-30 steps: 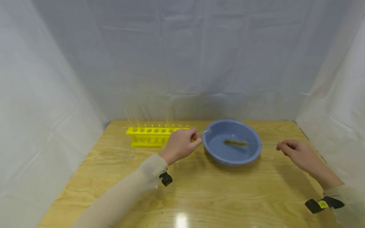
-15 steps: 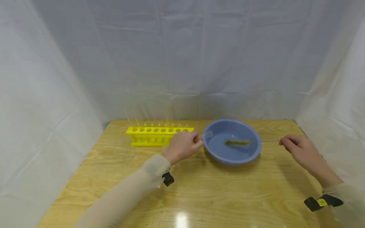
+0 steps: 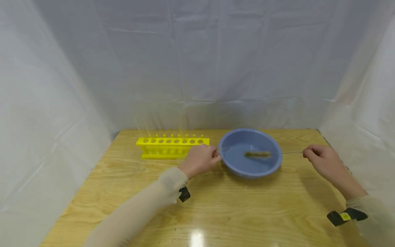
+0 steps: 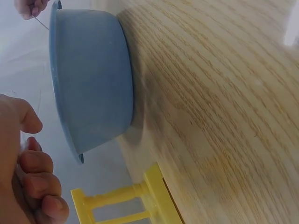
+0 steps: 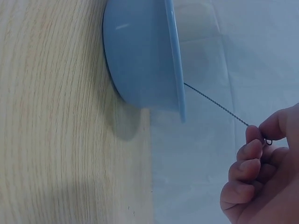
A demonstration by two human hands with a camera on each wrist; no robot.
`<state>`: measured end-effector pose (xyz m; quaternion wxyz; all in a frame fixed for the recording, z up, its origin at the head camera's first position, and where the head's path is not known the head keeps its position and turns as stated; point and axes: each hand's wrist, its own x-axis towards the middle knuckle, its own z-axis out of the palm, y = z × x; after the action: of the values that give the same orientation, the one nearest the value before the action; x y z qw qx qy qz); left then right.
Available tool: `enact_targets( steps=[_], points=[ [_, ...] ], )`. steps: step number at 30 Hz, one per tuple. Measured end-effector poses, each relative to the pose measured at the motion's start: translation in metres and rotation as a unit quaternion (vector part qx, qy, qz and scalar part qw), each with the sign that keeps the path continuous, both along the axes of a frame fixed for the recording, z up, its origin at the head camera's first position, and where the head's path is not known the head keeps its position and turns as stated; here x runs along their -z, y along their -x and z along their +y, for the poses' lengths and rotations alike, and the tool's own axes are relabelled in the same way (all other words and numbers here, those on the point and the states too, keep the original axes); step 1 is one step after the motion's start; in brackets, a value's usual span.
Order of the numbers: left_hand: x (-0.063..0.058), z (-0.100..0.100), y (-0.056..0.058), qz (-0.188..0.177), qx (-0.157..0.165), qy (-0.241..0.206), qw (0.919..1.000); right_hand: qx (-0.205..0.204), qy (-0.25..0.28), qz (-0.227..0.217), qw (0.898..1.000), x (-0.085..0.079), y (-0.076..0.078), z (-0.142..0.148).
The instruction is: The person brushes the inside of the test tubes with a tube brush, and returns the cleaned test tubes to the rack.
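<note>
In the head view my left hand (image 3: 200,160) grips a clear test tube (image 3: 226,149), whose far end reaches over the left rim of a blue basin (image 3: 236,163). Most of the tube is hidden by the curled fingers. On the other side, my right hand (image 3: 324,164) pinches the thin wire handle (image 3: 287,153) of a test tube brush between thumb and forefinger. The brown bristles (image 3: 257,154) lie level over the basin, a short gap from the tube. The right wrist view shows the twisted wire (image 5: 216,103) running past the rim, its small end loop (image 5: 268,142) at the thumb.
A yellow test tube rack (image 3: 160,156) stands left of the basin, partly behind the left hand. Several clear tubes (image 3: 150,128) stick up from it. Pale plastic sheeting (image 3: 197,68) hangs behind and at both sides of the wooden table (image 3: 234,212).
My left hand has shifted slightly right, and the tube's end has dropped lower over the basin. My right hand has risen a little, with the brush edging right.
</note>
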<state>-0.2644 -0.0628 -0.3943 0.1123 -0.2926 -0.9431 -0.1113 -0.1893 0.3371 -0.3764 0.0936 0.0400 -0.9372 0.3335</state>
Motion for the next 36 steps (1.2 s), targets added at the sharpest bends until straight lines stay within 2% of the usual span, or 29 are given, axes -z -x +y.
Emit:
enact_targets(
  steps=[7,14,23,28,33,36],
  points=[
    [0.0035,0.0014,0.0030,0.000,0.001,0.019,0.9998,-0.010,-0.004,-0.022,1.000,-0.0015,0.0007,0.0007],
    [0.0049,0.0021,0.0046,-0.001,-0.007,0.034,0.9994,-0.009,0.006,-0.021,1.000,-0.0018,0.0015,-0.0014],
    [0.0047,0.0034,0.0053,0.005,-0.009,0.052,0.9986,-0.009,-0.021,-0.043,0.999,-0.0036,0.0005,0.0010],
    [0.0035,0.0053,0.0044,-0.001,-0.010,0.060,0.9982,-0.007,-0.034,0.001,0.999,-0.0060,-0.0026,0.0003],
    [0.0021,0.0061,0.0040,-0.014,-0.014,0.062,0.9978,-0.008,-0.024,0.075,0.997,-0.0088,-0.0038,-0.0014],
    [0.0023,0.0060,0.0047,-0.009,-0.020,0.063,0.9978,-0.004,-0.006,0.123,0.992,-0.0096,-0.0029,-0.0042]
  ],
)
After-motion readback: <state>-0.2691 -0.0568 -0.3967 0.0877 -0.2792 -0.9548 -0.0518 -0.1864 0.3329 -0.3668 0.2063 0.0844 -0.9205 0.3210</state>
